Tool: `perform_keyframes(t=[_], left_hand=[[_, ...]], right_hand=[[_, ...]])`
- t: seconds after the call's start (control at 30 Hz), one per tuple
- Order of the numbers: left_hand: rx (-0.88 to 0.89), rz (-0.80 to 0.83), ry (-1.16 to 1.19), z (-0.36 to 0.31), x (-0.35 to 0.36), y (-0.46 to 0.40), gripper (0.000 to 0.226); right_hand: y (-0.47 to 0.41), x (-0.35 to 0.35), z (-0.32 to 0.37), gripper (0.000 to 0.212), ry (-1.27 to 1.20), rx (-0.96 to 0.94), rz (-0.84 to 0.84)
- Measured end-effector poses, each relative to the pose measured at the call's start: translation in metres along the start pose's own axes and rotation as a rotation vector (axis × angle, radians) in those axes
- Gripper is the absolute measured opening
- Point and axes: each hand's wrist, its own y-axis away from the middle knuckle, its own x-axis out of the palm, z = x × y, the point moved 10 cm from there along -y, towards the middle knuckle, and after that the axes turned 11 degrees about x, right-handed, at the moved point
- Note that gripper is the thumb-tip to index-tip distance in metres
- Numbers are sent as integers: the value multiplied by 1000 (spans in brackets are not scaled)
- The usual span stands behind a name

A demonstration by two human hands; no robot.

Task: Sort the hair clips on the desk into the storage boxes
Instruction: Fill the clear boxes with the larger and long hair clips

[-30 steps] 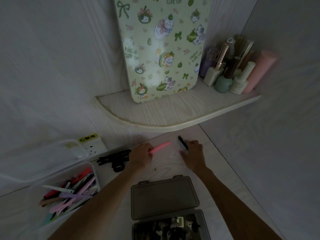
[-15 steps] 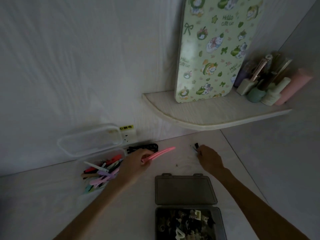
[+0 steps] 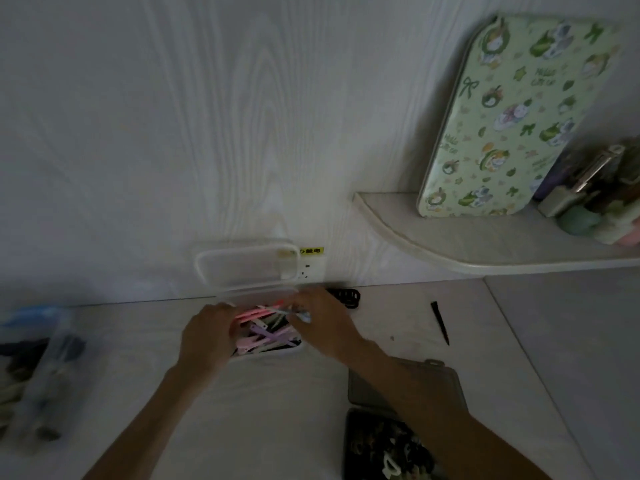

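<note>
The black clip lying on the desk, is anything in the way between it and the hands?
Nothing visible blocks it. The black clip lies alone on bare desk, right of both hands. The right hand and left hand are over the clear box of coloured clips; only open desk lies between.

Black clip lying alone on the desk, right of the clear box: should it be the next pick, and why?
Probably yes. Both hands, left and right, are at the clear box, delivering clips. The black clip lies loose on the desk, so the right hand, being nearer, should likely reach for it.
</note>
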Motion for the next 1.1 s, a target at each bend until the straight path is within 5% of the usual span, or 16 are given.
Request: perform_keyframes(t=[0.17, 0.23, 0.37, 0.43, 0.5, 0.67, 0.73, 0.9, 0.97, 1.1], left_hand=[[-52, -174, 124, 9, -22, 5, 23], [-82, -133, 123, 12, -15, 0, 28], [-74, -13, 90, 7, 6, -5, 38], [-91, -19, 82, 6, 11, -1, 39], [-95, -33, 79, 7, 14, 0, 36], [-67, -45, 94, 13, 17, -2, 37], [-50, -77, 100, 11, 12, -3, 32], [-63, -117, 115, 11, -3, 3, 28], [-70, -107, 135, 17, -8, 10, 31], [-126, -35, 163, 48, 0, 38, 41]], right_hand=[[-3, 11, 18, 34, 21, -87, 31], [3, -22, -9, 29, 8, -25, -97], [40, -108, -148, 40, 66, 532, -464], [66, -118, -224, 60, 173, 929, -364], [80, -116, -264, 65, 218, 1104, -259], [56, -107, -224, 27, 0, 922, -286], [36, -95, -163, 16, -77, 666, -326], [1, -15, 4, 20, 92, -6, -56], [-10, -12, 14, 20, 133, -38, -83], [-19, -30, -49, 33, 318, 225, -137]])
